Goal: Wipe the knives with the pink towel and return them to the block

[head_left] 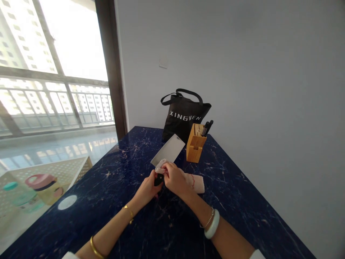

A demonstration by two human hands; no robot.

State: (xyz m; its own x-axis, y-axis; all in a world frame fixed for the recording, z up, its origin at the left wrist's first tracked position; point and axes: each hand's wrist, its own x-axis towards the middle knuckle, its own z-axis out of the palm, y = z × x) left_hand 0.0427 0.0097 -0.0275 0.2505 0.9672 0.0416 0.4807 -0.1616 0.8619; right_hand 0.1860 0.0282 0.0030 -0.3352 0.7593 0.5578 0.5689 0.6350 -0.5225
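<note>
A cleaver [169,150] with a wide silver blade points away from me over the dark blue marbled table [113,180]. My left hand [147,189] is closed round its black handle. My right hand [175,178] pinches a pale pink cloth [198,182] against the base of the blade. The rest of the cloth lies on the table to the right of that hand.
A wooden knife block [195,147] with dark handles in it stands just beyond the blade. Behind it a black tote bag [184,115] leans on the grey wall. A white round patch [67,202] shows near the table's left edge. Bottles [40,187] sit below the window.
</note>
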